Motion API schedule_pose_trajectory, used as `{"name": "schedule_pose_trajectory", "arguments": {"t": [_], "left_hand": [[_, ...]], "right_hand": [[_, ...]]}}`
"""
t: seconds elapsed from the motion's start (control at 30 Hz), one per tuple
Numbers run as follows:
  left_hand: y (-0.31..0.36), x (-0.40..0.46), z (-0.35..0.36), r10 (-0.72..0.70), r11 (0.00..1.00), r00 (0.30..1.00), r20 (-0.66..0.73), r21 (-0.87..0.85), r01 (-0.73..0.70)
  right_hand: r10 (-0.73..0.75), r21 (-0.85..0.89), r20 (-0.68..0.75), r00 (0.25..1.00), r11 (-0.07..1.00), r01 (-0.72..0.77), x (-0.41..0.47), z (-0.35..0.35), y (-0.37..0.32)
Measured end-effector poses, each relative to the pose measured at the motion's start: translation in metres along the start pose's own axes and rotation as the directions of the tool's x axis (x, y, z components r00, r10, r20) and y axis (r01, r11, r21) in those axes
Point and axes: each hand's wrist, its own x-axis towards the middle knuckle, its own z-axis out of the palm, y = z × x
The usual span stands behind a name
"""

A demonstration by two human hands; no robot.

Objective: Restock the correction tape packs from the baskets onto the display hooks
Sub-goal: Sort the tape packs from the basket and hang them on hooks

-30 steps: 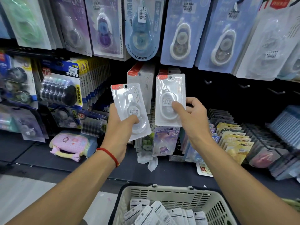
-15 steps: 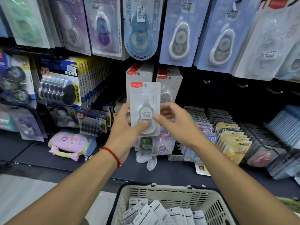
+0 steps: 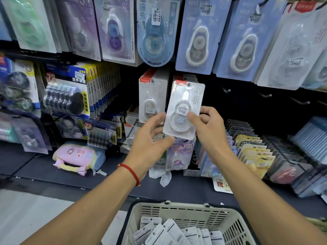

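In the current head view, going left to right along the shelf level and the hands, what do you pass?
Pink padded pouch → left hand → clear white correction tape pack pinched by the right hand → row of yellow carded packs.

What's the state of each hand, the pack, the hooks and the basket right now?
Right hand: pinching a pack.
Left hand: fingers straight, touching the pack's lower edge.
Pack: tilted, at the right-hand row.
Left row of packs: hanging.
Bare hooks: nothing on them.
Basket: holds more packs.
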Motion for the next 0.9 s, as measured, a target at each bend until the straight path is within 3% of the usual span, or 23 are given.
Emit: {"name": "schedule_pose_trajectory", "arguments": {"t": [0.2,0.4,0.5,0.6,0.67,0.77,0.9], "left_hand": [[0.001,0.0,0.003,0.042,0.998,0.999,0.021,-0.038,-0.041],[-0.005,0.001,-0.003,0.057,0.998,0.997,0.044,0.006,-0.058],[-0.009,0.005,-0.006,0.061,0.989,0.996,0.072,0.131,-0.07],[-0.018,0.015,-0.013,0.106,0.884,0.994,0.037,0.453,-0.111],[-0.024,0.023,-0.02,0.173,0.768,0.985,0.021,0.622,-0.149],[-0.032,0.036,-0.026,0.248,0.608,0.967,0.067,0.766,-0.209],[-0.042,0.045,-0.033,0.22,0.501,0.968,0.123,0.837,-0.22]], "right_hand": [[-0.021,0.04,-0.046,0.999,0.999,0.022,-0.001,0.0,-0.008],[-0.079,-0.069,-0.082,0.993,0.995,0.073,0.001,0.0,-0.005],[-0.083,-0.226,-0.082,0.993,0.972,0.063,0.004,-0.001,0.001],[-0.124,-0.572,-0.036,0.992,0.816,0.082,-0.001,0.0,0.014],[-0.319,-0.721,0.044,0.947,0.646,0.251,-0.009,0.002,0.022],[-0.495,-0.736,0.318,0.808,0.409,0.54,-0.006,0.009,0.031],[-0.399,-0.815,0.383,0.833,0.279,0.509,0.023,0.029,0.036]]}}
